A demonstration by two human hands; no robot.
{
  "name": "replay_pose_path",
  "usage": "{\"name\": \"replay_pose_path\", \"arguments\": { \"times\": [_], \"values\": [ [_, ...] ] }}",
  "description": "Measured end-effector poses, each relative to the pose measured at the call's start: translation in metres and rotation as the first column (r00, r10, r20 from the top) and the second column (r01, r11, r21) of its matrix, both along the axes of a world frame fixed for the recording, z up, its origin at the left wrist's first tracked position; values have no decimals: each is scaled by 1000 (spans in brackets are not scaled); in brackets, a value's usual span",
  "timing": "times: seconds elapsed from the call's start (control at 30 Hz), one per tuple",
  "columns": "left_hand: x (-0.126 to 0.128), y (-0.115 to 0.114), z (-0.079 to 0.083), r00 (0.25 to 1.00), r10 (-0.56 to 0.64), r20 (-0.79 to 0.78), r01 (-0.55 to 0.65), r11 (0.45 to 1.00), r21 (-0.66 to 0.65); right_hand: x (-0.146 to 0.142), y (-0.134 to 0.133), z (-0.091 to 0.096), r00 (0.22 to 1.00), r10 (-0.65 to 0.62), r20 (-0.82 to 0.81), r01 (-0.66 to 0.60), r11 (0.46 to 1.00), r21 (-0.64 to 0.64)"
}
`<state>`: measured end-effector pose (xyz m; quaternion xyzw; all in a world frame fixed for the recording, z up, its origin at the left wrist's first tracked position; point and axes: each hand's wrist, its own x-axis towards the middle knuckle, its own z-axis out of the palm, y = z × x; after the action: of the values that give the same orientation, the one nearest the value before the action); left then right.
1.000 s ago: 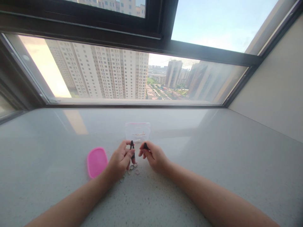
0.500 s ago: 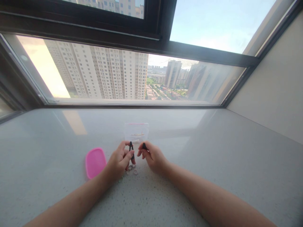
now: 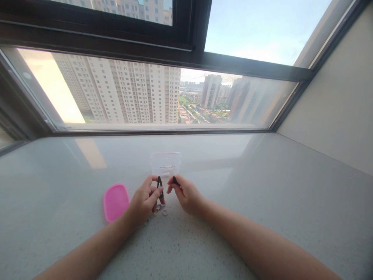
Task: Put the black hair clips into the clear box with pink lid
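My left hand (image 3: 144, 201) is closed around a small dark plier-like tool (image 3: 160, 189), its tips pointing down at a few small rings (image 3: 164, 212) lying on the light stone sill (image 3: 262, 194). My right hand (image 3: 185, 194) pinches a second small dark tool (image 3: 175, 181) just to the right. The two hands sit close together, a few centimetres apart. Behind them stands a clear plastic box (image 3: 165, 163) with small items inside.
A pink lid (image 3: 115, 201) lies flat on the sill left of my left hand. A large window with a dark frame (image 3: 163, 130) runs along the far edge, and a pale wall (image 3: 335, 109) bounds the right side.
The left hand's tool has dipped lower toward the rings on the sill. Both hands stay almost in place; the view has shifted slightly.
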<state>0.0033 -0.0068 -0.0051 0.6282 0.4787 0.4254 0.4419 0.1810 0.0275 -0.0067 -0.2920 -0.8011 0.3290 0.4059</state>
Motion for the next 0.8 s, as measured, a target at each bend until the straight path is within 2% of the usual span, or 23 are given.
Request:
{"name": "replay_pose_path", "arguments": {
  "times": [0.8],
  "values": [
    [3, -3, 0, 998, -16, 67, 19, 999, -42, 0, 3, -8, 999, 10, 51, -8, 999, -34]
  ]
}}
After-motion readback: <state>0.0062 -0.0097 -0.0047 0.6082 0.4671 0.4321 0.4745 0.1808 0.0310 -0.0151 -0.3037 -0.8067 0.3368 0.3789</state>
